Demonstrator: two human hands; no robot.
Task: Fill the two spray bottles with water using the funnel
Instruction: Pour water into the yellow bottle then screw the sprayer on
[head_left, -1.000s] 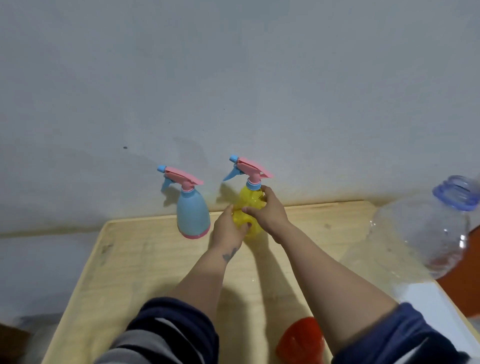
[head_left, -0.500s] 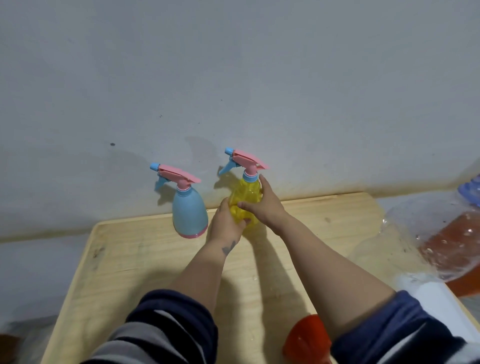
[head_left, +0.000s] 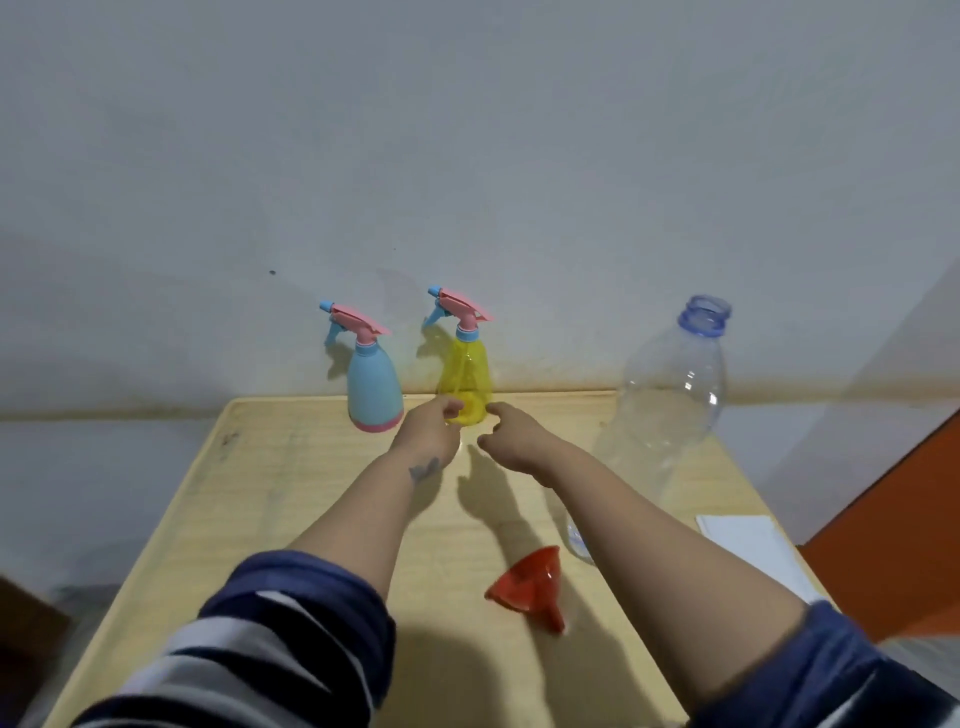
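Pale grey wall backs a light wooden tabletop (head_left: 311, 493) pushed against it. On the right stands a large clear plastic bottle (head_left: 670, 405), uncapped, with a blue neck ring. At the far edge, side by side, stand a blue spray bottle (head_left: 374, 387) with a pink base and a see-through yellow spray bottle (head_left: 465, 379), each with a pink-and-blue trigger head. The left hand (head_left: 428, 428) and right hand (head_left: 511, 434) hover just before the yellow one, fingers loosely curled, holding nothing. Nearer, a red funnel (head_left: 530, 584) lies on its side.
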